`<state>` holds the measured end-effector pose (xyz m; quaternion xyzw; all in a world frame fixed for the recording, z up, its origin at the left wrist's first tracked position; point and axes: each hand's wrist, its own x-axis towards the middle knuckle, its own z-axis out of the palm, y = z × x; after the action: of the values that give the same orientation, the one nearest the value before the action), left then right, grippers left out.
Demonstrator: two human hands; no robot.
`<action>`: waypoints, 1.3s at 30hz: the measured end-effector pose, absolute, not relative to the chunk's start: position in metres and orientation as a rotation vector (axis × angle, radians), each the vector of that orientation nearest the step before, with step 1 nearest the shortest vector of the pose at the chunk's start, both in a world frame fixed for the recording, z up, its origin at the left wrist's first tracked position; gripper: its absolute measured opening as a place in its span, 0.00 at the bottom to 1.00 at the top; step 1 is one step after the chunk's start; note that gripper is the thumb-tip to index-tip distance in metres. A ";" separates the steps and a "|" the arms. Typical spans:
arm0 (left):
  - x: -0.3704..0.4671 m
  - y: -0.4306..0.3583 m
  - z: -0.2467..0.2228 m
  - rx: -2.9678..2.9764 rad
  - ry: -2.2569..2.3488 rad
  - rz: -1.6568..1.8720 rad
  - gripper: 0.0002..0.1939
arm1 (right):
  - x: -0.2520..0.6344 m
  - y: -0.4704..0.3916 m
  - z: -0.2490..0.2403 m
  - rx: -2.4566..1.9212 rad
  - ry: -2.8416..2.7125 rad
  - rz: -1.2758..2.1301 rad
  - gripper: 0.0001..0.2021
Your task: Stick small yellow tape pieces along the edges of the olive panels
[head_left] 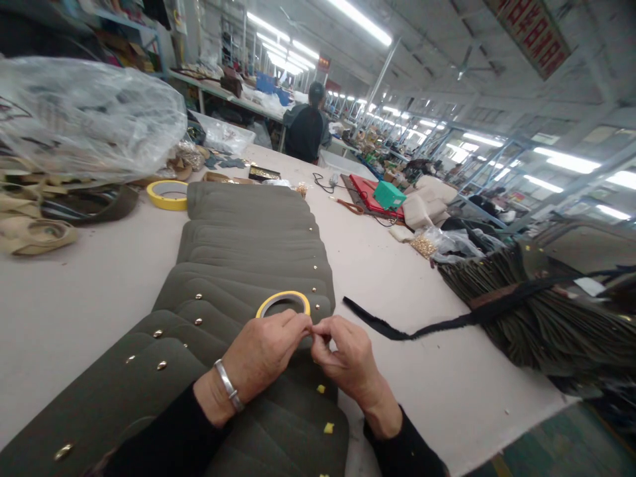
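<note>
My left hand, with a silver bangle at its wrist, is closed at the near edge of a roll of yellow tape standing over the fabric. My right hand pinches thumb and forefinger together, its tips meeting the left fingertips beside the roll. Whatever lies between the right fingertips is too small to make out. Beneath both hands, dark olive fabric pieces overlap in a long row, dotted with gold studs. Small yellow tape bits stick to the pieces near their right edge.
Another yellow tape roll lies beyond the row's left side. Webbing straps and a plastic bag occupy the left. A black strip runs to a stack of olive pieces at right. A person is farther back.
</note>
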<state>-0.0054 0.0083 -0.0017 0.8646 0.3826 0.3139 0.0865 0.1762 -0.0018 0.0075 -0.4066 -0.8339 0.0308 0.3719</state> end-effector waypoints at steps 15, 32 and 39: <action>0.006 0.006 -0.002 2.632 1.462 0.523 0.06 | 0.194 0.041 -0.010 -1.542 -1.392 1.093 0.13; 0.006 0.011 -0.005 2.612 1.522 0.315 0.10 | 0.190 0.044 -0.009 -1.678 -2.038 0.271 0.14; 0.006 0.012 -0.004 2.625 1.506 0.363 0.11 | 0.198 0.036 -0.006 -1.313 -2.427 0.047 0.10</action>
<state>0.0065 0.0123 -0.0045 0.8603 0.4936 0.1191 0.0465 0.1981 0.0364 -0.0061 -0.4672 -0.8634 0.0166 0.1897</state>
